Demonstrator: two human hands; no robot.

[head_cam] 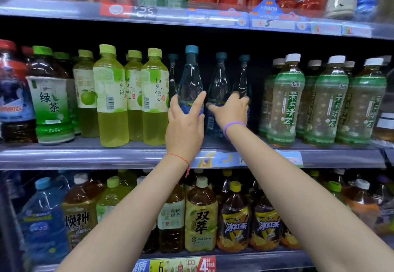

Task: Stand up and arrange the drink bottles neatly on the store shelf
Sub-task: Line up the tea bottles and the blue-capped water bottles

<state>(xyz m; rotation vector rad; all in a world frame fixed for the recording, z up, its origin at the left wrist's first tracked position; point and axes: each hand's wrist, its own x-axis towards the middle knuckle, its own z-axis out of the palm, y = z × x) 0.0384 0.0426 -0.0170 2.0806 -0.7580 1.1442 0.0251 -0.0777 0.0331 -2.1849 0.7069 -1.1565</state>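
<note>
Blue-capped clear bottles (191,80) stand upright on the middle shelf (85,154), between yellow-green pomelo drinks (110,97) and jasmine tea bottles (283,101). The left hand (185,120) clasps the front bottle; the right hand (231,109) wraps around the neighbouring bottle (219,84) just beside it.

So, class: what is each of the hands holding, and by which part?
The left hand grips the front blue-capped clear bottle around its lower body. The right hand reaches onto a bottle behind; whether it grips cannot be told.
</note>
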